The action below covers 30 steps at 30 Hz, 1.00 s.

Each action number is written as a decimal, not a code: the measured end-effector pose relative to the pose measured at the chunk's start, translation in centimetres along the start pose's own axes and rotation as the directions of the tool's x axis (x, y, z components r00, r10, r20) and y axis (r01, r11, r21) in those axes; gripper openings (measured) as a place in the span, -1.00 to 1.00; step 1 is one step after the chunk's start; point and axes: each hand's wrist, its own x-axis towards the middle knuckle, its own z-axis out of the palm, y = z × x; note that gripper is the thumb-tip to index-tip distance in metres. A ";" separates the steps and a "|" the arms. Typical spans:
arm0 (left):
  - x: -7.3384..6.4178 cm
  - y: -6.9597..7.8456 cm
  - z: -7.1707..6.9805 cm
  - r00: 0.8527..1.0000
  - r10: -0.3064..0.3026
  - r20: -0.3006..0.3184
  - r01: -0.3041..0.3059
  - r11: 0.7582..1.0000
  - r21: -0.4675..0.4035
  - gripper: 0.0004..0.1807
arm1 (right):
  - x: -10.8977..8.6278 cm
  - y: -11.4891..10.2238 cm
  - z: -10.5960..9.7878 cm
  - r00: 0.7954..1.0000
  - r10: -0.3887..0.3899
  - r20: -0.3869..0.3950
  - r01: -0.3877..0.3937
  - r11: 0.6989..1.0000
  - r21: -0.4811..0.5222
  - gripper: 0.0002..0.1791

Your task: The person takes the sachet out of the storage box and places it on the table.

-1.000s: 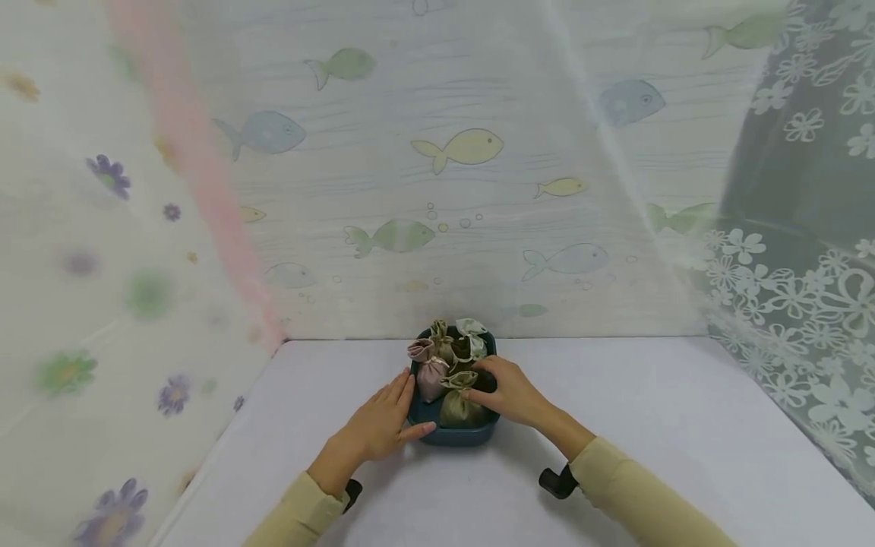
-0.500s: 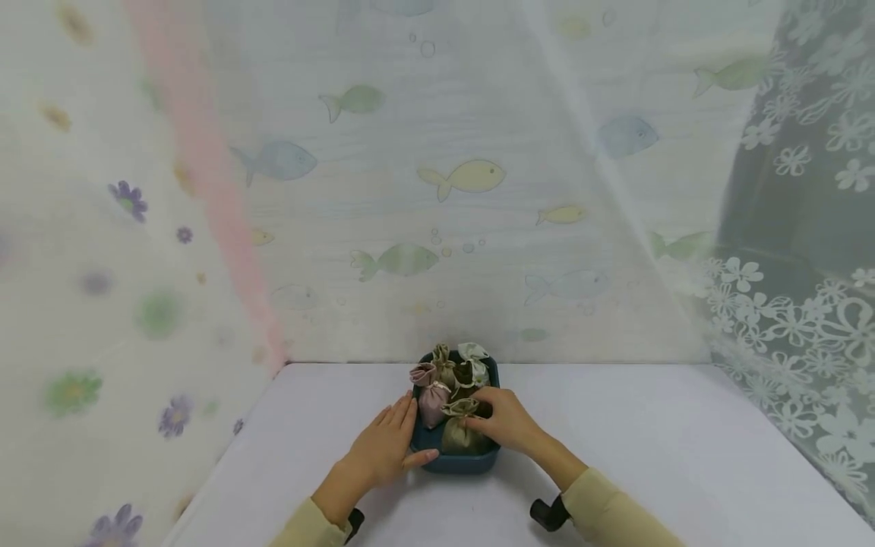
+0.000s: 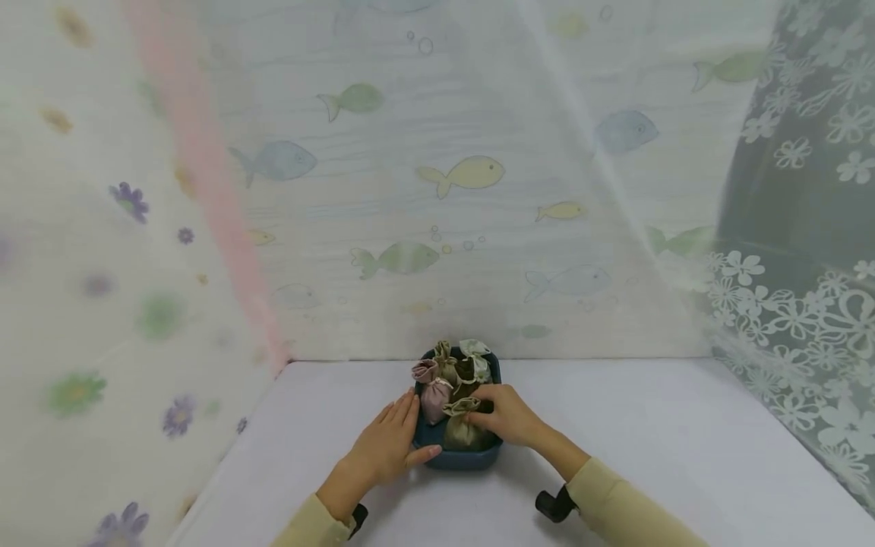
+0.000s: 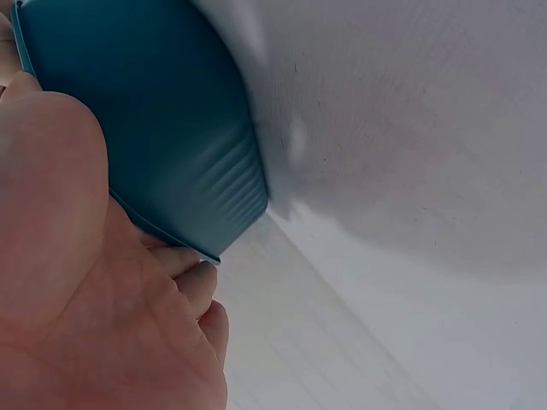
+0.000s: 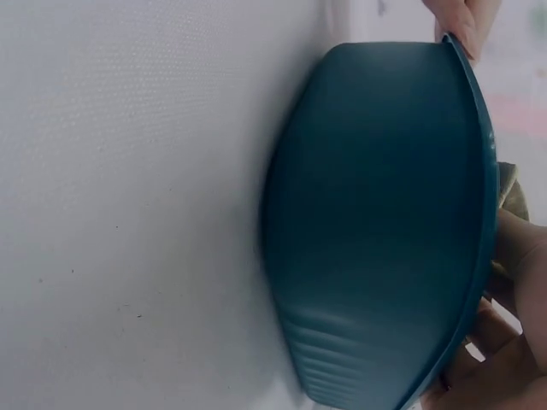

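Note:
A dark blue-green plastic basin (image 3: 465, 460) holds several small drawstring pouches. My left hand (image 3: 384, 447) lies along its left side with straight fingers, and the thumb reaches over the front rim. In the left wrist view the palm (image 4: 94, 290) is close against the basin wall (image 4: 162, 111). At the front right inside, my right hand (image 3: 514, 419) pinches an olive satin pouch (image 3: 466, 435) near its gathered neck. The right wrist view shows the basin's outer wall (image 5: 376, 196) with the right hand's fingers (image 5: 491, 367) over the rim; most of the pouch is hidden there.
Behind the held pouch sit a mauve pouch (image 3: 434, 403), another olive pouch (image 3: 444, 358) and a white patterned pouch (image 3: 477, 357). The basin stands on a white-covered table (image 3: 615, 425). A fish-print curtain (image 3: 437, 304) hangs along the back edge.
The head view tilted, so the scene sits lower in the frame than a second ago. Both hands keep nearly the same places on the basin and the olive pouch.

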 end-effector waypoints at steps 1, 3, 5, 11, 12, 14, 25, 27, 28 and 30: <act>0.0 0.1 -0.1 1.000 0.001 0.003 -0.001 1.000 0.007 0.13 | 0.0 0.0 -0.1 1.000 -0.006 0.000 0.006 1.000 0.000 -0.87; 0.0 0.3 -0.5 1.000 -0.003 0.007 0.003 1.000 0.016 0.12 | 0.0 -0.1 -0.4 1.000 -0.019 0.002 0.019 1.000 0.009 -0.87; 0.0 0.5 -0.8 1.000 -0.006 0.006 0.006 1.000 0.020 0.10 | 0.1 -0.3 -0.7 1.000 -0.029 0.002 0.029 0.999 0.015 -0.87; 0.0 0.8 -1.3 0.999 -0.021 0.031 0.021 1.000 0.005 0.06 | 0.0 -1.2 -1.9 1.000 -0.024 -0.004 0.024 0.999 0.031 -0.92; 0.0 0.9 -1.3 0.999 -0.024 0.037 0.024 1.000 0.004 0.06 | -0.1 -1.3 -2.2 1.000 -0.025 -0.007 0.025 0.999 0.030 -0.91; 0.0 0.9 -1.1 0.999 -0.018 0.039 0.018 1.000 0.000 0.07 | -0.2 -1.5 -2.7 1.000 -0.025 -0.014 0.025 0.999 0.023 -0.89; -0.1 1.1 -0.9 0.999 -0.013 0.036 0.013 1.000 0.010 0.07 | -0.6 -2.4 -5.2 0.998 -0.013 -0.061 0.013 1.000 -0.005 -0.87; 0.0 1.1 -1.1 0.999 -0.012 0.032 0.011 1.000 0.023 0.06 | -0.6 -2.4 -5.7 0.998 -0.004 -0.070 0.004 1.000 0.003 -0.89; 0.1 1.2 -1.1 0.999 -0.014 0.032 0.013 0.999 0.035 0.05 | -0.6 -2.4 -5.9 0.997 -0.002 -0.075 0.002 1.000 0.009 -0.89; 0.1 1.2 -1.1 0.999 -0.019 0.040 0.017 0.998 0.057 0.05 | -0.7 -2.4 -6.4 0.996 0.003 -0.084 -0.002 1.000 0.018 -0.88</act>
